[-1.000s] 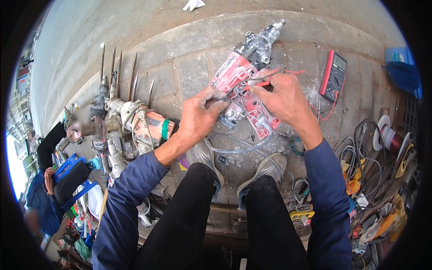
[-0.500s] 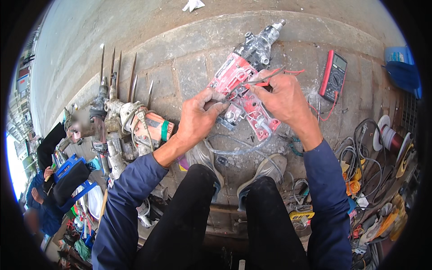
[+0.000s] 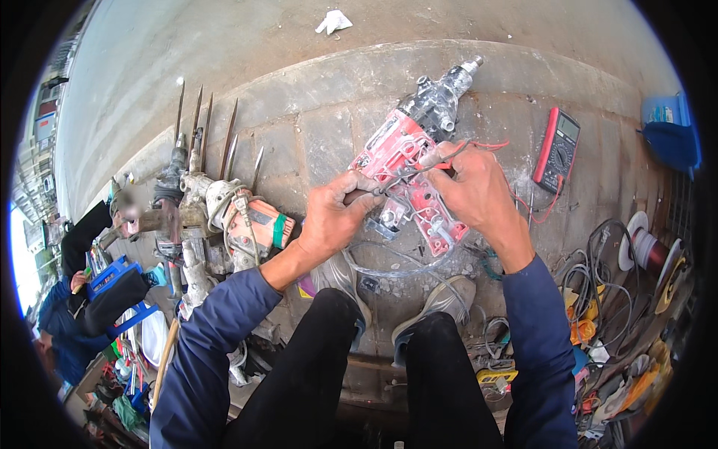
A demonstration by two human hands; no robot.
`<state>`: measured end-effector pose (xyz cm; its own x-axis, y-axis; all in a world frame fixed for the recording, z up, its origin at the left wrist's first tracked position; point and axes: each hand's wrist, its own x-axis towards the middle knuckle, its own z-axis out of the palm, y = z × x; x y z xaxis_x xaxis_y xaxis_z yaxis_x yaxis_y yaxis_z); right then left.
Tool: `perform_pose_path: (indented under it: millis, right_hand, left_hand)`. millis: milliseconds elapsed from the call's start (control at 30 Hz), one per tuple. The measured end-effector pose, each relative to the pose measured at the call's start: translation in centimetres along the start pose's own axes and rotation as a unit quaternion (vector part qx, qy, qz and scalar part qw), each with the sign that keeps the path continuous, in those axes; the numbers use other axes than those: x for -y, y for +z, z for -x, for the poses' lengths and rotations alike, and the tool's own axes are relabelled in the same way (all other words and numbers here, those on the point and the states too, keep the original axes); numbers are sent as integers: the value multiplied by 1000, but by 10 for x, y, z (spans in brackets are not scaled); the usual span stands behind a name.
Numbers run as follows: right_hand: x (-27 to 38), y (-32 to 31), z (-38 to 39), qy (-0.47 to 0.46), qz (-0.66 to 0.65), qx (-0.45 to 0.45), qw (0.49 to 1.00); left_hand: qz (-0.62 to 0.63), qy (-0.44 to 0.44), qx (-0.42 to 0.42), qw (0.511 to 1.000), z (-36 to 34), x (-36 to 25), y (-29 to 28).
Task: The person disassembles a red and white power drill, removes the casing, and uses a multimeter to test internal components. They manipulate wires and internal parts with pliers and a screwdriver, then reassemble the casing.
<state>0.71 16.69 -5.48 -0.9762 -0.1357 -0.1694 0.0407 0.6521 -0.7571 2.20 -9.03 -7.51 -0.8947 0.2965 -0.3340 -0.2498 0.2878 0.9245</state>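
Observation:
An opened rotary hammer drill point(image 3: 389, 146) lies on the paving in front of me, with a dusty red housing and a dark metal front end pointing away. My left hand point(image 3: 336, 213) is closed, pinching a dark grey cable point(image 3: 395, 179) beside the red housing. Across the tool, my right hand point(image 3: 475, 187) pinches the cable's other stretch, together with a thin red wire point(image 3: 492, 144); its fingertips are partly hidden. Below both hands sits the opened red handle part point(image 3: 440, 228), its inside showing. A clear grey cord point(image 3: 404, 272) loops from it toward my shoes.
At right lies a red-and-black multimeter point(image 3: 557, 150) with leads attached. Beyond it are a blue container point(image 3: 666, 135), a wire spool point(image 3: 649, 243) and tangled cables point(image 3: 583, 273). Dusty power tools with pointed bits point(image 3: 217, 198) stand at left. Another person point(image 3: 71, 325) is at far left.
The scene sits slightly lower in the picture as my view shifts. The left fingers have turned a little, showing more dark cable between them. Both hands keep their grip.

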Motion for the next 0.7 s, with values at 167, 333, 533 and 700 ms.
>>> perform_pose_path:
  millis: [167,333,533,700]
  right_hand:
    - [-1,-2,3,-17,15,-8,1000]
    - [1,-1,1,-33,-33,-22,999]
    - [3,-3,1,-6,-29,-1,1000]
    - [1,-3,1,-24,-24,-8,999]
  left_hand:
    - [9,0,19,1000,-2,-4,-1]
    - [-1,-6,28,1000,-1,-4,-2]
    - [5,-9,31,999,1,-4,-4]
    - [-5,-4,34,999,4,-9,-4]
